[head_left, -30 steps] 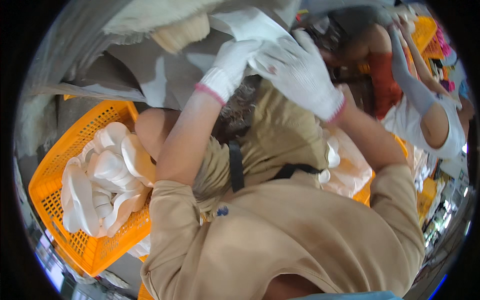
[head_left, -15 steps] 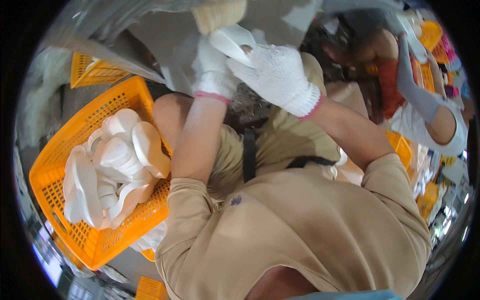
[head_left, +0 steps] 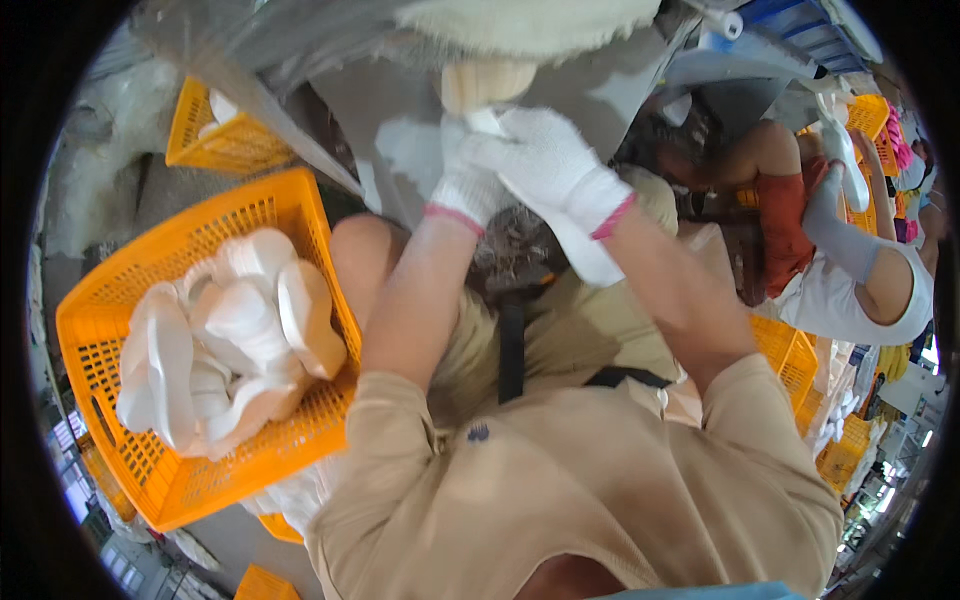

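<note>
Both my gloved hands are closed around a white, sole-shaped piece (head_left: pixel 592 252), like a shoe sole. My left hand (head_left: pixel 468 172) wraps it from the left, and my right hand (head_left: pixel 560 165) grips it from the right, close against the left. One smooth white end sticks out below my right hand over my lap. Past my fingertips shows its cream-coloured far end (head_left: pixel 488 86), just under a pale, fuzzy, rounded surface (head_left: pixel 530 22); whether they touch I cannot tell. Both gloves are white knit with pink cuffs.
At my left stands an orange slotted basket (head_left: pixel 205 497) heaped with similar white soles (head_left: pixel 240 320). Another orange basket (head_left: pixel 225 140) lies beyond it. A grey panel (head_left: pixel 385 165) slopes behind my hands. At right, a co-worker in grey sleeves (head_left: pixel 835 235) sits near more orange baskets (head_left: pixel 785 360).
Both hands have shifted right and slightly down in view. The sole has turned in my grip, so one end now hangs below my right hand. The pale fuzzy surface has come into view above.
</note>
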Action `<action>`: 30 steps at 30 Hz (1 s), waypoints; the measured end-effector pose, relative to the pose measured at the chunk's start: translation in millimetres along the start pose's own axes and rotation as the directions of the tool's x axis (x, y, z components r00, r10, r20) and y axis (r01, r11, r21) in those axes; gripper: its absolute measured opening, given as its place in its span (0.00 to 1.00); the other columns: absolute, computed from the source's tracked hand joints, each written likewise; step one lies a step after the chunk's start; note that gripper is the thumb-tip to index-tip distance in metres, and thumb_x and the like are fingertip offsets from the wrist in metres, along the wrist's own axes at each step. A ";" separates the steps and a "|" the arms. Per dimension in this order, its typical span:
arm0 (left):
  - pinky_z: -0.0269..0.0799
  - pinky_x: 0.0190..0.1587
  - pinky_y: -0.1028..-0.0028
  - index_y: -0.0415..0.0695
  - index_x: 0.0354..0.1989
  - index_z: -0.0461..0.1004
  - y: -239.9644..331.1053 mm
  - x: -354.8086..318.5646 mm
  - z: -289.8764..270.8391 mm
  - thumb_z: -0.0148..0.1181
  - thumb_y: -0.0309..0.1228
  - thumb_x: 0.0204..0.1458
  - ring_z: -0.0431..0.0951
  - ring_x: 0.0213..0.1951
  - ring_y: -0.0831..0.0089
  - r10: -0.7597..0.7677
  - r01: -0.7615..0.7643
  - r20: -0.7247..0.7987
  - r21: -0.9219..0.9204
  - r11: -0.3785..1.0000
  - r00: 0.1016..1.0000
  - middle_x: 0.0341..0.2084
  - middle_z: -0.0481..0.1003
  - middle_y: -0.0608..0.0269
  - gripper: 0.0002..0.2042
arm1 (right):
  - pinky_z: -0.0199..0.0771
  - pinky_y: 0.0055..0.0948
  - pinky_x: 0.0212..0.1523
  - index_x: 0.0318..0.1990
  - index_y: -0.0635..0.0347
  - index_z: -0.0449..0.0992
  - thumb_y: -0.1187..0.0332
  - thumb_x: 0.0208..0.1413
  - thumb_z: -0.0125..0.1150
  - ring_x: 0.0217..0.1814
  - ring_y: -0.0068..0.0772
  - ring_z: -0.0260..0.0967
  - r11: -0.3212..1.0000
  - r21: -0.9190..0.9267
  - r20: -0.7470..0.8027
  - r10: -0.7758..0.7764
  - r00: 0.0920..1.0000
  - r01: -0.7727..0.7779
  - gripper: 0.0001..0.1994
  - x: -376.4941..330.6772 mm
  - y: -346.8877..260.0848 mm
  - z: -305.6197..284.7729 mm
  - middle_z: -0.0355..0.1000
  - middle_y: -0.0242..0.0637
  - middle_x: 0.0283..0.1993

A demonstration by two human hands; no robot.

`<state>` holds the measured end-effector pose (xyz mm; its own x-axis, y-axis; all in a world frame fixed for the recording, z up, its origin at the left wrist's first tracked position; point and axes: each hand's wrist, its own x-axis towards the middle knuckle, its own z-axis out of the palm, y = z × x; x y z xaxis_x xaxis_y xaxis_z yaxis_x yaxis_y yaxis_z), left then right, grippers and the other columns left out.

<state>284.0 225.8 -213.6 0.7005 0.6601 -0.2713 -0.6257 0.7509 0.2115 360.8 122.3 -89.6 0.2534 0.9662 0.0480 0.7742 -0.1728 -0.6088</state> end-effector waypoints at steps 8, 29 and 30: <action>0.86 0.43 0.52 0.34 0.62 0.68 -3.6 -7.0 3.4 0.39 0.62 0.67 0.83 0.44 0.45 -0.118 0.134 -0.065 0.369 0.920 0.991 0.47 0.78 0.42 0.38 | 0.77 0.53 0.51 0.54 0.63 0.76 0.50 0.58 0.66 0.51 0.64 0.76 0.989 0.126 0.258 0.047 0.965 -0.082 0.26 -44.6 -11.0 -14.1 0.76 0.60 0.51; 0.83 0.52 0.48 0.33 0.63 0.68 -23.4 -21.1 3.5 0.43 0.53 0.67 0.82 0.49 0.43 0.008 -0.004 -0.038 0.102 0.995 0.999 0.49 0.77 0.40 0.32 | 0.78 0.47 0.49 0.50 0.61 0.78 0.58 0.51 0.73 0.51 0.57 0.76 0.995 -0.065 -0.041 -0.081 0.996 0.078 0.23 -118.4 -11.5 3.3 0.76 0.52 0.50; 0.83 0.52 0.48 0.33 0.63 0.68 -21.8 -20.0 2.2 0.43 0.53 0.67 0.82 0.49 0.43 -0.001 0.004 -0.030 0.099 0.995 1.000 0.49 0.77 0.40 0.32 | 0.79 0.44 0.46 0.50 0.58 0.78 0.59 0.50 0.76 0.49 0.54 0.77 0.997 -0.053 -0.061 0.059 0.996 -0.062 0.22 -121.3 -13.7 4.3 0.77 0.50 0.47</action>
<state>284.4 196.4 -210.7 0.6905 0.6585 -0.2994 -0.5857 0.7519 0.3027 316.9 8.3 -90.5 0.3334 0.9408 0.0604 0.7869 -0.2424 -0.5675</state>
